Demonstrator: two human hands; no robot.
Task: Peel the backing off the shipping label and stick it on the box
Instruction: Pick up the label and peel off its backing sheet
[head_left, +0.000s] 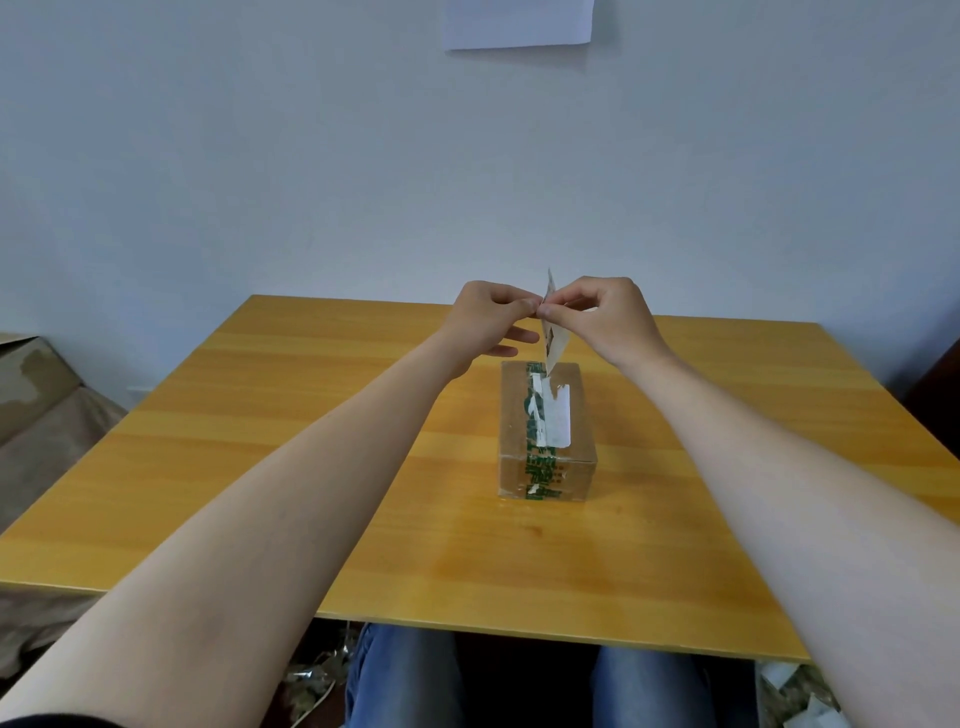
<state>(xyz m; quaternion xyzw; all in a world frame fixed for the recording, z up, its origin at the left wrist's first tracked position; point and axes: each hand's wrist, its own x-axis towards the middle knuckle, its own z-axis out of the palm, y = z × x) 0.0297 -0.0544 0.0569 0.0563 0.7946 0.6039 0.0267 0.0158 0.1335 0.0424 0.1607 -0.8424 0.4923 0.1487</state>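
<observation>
A small brown cardboard box (545, 431) stands on the wooden table (322, 447), sealed with green printed tape and bearing torn white label scraps on top. Above its far end I hold the shipping label (554, 340) nearly edge-on and upright, its lower corner hanging close over the box top. My left hand (488, 317) and my right hand (602, 314) both pinch the label's near edge between thumb and forefinger, fingertips almost touching each other. Whether the backing has come apart from the label cannot be made out.
A white sheet (519, 23) hangs on the wall ahead. A cloth-covered cardboard box (36, 395) sits left of the table. Paper scraps (800, 696) litter the floor by my knees. A dark object (940, 384) stands at the right edge.
</observation>
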